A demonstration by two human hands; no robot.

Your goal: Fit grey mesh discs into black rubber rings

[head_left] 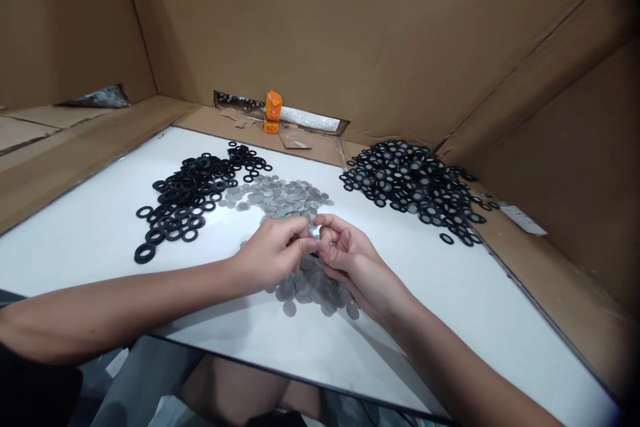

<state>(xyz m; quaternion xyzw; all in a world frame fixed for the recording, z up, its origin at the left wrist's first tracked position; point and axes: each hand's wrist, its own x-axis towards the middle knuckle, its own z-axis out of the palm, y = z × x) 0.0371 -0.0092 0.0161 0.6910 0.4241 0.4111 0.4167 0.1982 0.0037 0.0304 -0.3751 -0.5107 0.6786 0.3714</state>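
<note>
My left hand (275,250) and my right hand (350,257) meet fingertip to fingertip over a pile of thin grey discs (290,197). Both are closed in a pinch. A bit of something black shows under the fingertips, but most of it is hidden, and I cannot make out what each hand holds. More grey discs (315,290) lie just below the hands. To the left is a heap of black rings (185,187) with open centres. On the right, a larger heap of black rings with grey centres (410,180) spreads to the table's edge.
The white table (240,340) is bordered by tall cardboard walls (320,33). Two small orange boxes (273,107) are stacked at the back, beside a slot in the cardboard. A white paper slip (523,220) lies on the cardboard at the right.
</note>
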